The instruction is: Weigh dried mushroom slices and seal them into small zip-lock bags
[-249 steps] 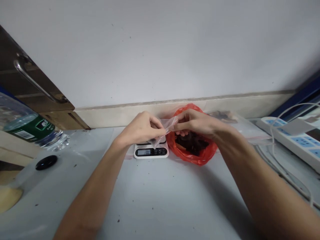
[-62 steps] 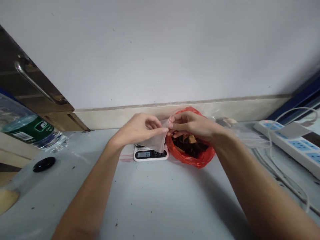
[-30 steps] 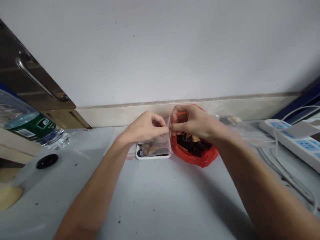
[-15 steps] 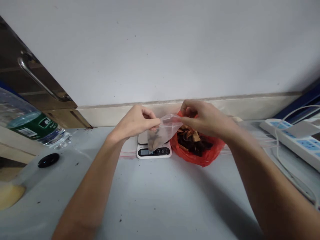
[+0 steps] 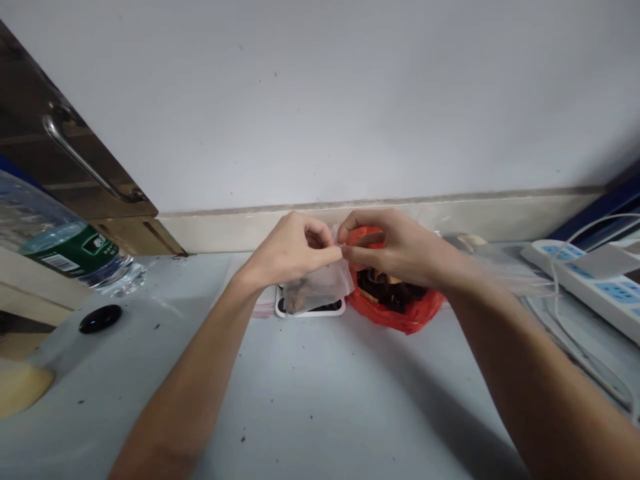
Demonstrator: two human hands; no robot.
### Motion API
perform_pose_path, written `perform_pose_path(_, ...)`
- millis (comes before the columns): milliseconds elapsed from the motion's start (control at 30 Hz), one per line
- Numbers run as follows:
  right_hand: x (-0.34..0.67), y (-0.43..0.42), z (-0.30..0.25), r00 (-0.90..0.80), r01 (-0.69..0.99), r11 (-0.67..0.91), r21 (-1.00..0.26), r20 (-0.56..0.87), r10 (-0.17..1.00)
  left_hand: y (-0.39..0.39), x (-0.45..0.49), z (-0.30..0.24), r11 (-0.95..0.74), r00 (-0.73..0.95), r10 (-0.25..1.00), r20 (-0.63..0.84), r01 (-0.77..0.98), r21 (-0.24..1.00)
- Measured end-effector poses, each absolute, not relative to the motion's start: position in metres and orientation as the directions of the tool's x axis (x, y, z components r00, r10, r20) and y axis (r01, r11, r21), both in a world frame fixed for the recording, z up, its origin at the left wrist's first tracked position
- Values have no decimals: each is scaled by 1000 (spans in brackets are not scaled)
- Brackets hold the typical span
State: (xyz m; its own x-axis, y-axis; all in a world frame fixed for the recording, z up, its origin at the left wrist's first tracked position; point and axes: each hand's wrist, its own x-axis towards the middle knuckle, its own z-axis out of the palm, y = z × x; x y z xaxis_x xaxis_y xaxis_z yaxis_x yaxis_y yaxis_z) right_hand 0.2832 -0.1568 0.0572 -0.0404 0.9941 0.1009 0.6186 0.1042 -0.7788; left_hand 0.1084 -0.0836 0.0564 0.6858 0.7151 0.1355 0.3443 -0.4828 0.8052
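My left hand [image 5: 287,250] and my right hand [image 5: 395,247] pinch the top edge of a small clear plastic bag [image 5: 320,290] from either side, fingertips almost touching. The bag hangs over a small white digital scale [image 5: 310,308] and holds a few brownish dried pieces at its lower left. Just right of it sits an open red plastic bag [image 5: 400,310] with dark and tan dried pieces inside; my right hand partly covers its rim.
A water bottle with a green label [image 5: 65,250] lies at the left beside a black cap [image 5: 100,319]. A wooden cabinet with a metal handle [image 5: 85,160] stands behind it. At the right lie clear bags [image 5: 500,273], a white power strip [image 5: 585,287] and cables.
The small bag now has dried pieces in it. Half a second ago it was held stretched and tilted; my hands have come together at its top edge, and it hangs lower over the scale.
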Motion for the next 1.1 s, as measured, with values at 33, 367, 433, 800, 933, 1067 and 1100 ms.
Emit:
perform_pose_path(33,283,-156,57,-47,642,93,-761,81,996,-83,108,57,-479,692,711,125,346,807)
perform_pose_path(367,274,-156,53,-5,894,10,-449,13,1000,-87,104,60,-538,713,679,176,320,780)
perform_pose_path(433,278,-158,55,-30,919,19,-394,-21,999,-85,104,59,-557,709,669,221,281,782)
perform_pose_path(800,322,-160,63,47,763,213,-610,382,923,-56,91,47,-124,499,862,91,34,992)
perform_pose_path(933,352,-163,61,38,764,209,-611,365,930,-64,107,49,-58,456,887,80,-61,996)
perform_pose_path(1067,386,-181,66,-58,712,205,-672,235,970,-65,126,47,-58,379,921,91,-96,994)
perform_pose_path(1100,393,-186,68,-42,724,188,-663,229,972,-65,129,46,-72,390,915,107,-103,992)
